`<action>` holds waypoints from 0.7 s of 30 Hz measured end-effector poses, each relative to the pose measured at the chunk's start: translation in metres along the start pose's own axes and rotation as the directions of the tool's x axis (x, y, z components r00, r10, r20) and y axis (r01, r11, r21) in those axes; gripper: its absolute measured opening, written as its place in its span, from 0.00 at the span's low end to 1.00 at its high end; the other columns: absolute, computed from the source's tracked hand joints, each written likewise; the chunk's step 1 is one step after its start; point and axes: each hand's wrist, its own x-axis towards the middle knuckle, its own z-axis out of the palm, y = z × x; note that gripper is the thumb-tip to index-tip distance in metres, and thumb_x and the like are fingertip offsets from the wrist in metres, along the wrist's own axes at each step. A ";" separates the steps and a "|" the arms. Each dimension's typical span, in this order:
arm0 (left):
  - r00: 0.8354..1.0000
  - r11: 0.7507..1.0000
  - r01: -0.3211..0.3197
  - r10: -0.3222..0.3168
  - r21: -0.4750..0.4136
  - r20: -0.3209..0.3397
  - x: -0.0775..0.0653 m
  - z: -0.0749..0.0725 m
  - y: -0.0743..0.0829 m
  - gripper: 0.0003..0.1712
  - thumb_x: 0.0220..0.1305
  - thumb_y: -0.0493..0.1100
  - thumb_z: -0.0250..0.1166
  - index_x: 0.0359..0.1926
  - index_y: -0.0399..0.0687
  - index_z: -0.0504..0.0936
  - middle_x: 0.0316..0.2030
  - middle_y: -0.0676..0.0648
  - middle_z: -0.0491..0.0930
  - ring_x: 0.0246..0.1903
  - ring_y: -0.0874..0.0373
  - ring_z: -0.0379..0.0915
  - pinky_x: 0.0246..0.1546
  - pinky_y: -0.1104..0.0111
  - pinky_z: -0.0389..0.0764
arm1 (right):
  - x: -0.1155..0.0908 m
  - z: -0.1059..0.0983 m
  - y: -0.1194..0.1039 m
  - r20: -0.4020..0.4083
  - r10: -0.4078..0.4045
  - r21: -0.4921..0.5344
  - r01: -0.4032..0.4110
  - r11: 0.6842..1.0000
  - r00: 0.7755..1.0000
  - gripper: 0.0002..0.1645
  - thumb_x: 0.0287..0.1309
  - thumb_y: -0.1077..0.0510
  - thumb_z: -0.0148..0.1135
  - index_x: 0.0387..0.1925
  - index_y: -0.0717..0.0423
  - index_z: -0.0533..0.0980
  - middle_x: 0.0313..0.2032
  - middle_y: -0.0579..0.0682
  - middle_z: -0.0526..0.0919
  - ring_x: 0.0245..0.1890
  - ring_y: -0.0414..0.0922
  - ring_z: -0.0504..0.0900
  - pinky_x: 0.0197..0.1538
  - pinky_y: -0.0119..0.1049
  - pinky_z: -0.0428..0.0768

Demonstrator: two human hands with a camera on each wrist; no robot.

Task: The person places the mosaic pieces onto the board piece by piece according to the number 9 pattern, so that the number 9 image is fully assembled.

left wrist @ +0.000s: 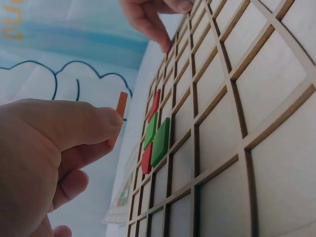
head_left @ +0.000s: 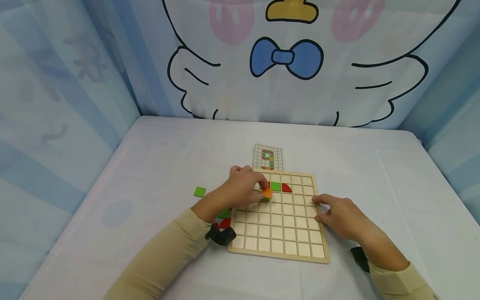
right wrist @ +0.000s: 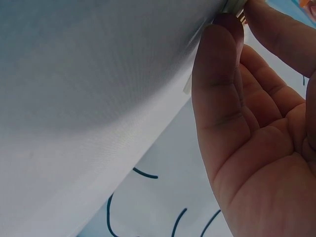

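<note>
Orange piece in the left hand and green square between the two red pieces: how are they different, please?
The orange piece is pinched in the left hand, raised off the board; the green square lies on the board. In the head view, the left hand partly covers the orange piece; the green square's top is uncovered. Both are thin and flat.

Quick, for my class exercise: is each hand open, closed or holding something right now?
Left hand: closed, pinching an orange tile.
Right hand: open, touching the right edge of the board.
</note>
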 end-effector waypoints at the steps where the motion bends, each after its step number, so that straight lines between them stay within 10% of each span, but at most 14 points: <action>1: 1.000 1.000 -0.003 0.003 -0.002 -0.001 0.000 0.001 0.000 0.07 0.66 0.47 0.68 0.43 0.55 0.86 0.41 0.60 0.84 0.48 0.56 0.69 0.61 0.47 0.57 | 0.000 0.000 0.000 0.000 -0.001 0.001 0.001 1.000 1.000 0.29 0.60 0.58 0.70 0.61 0.62 0.75 0.53 0.60 0.82 0.34 0.41 0.79 0.36 0.41 0.75; 21: 0.999 0.999 -0.031 0.030 0.015 0.018 0.006 0.007 0.009 0.07 0.66 0.48 0.69 0.43 0.55 0.86 0.41 0.60 0.83 0.48 0.56 0.68 0.60 0.45 0.56 | 0.001 0.000 0.000 0.005 0.011 -0.010 -0.011 1.000 1.000 0.29 0.60 0.57 0.70 0.61 0.62 0.75 0.52 0.60 0.82 0.34 0.42 0.79 0.36 0.41 0.75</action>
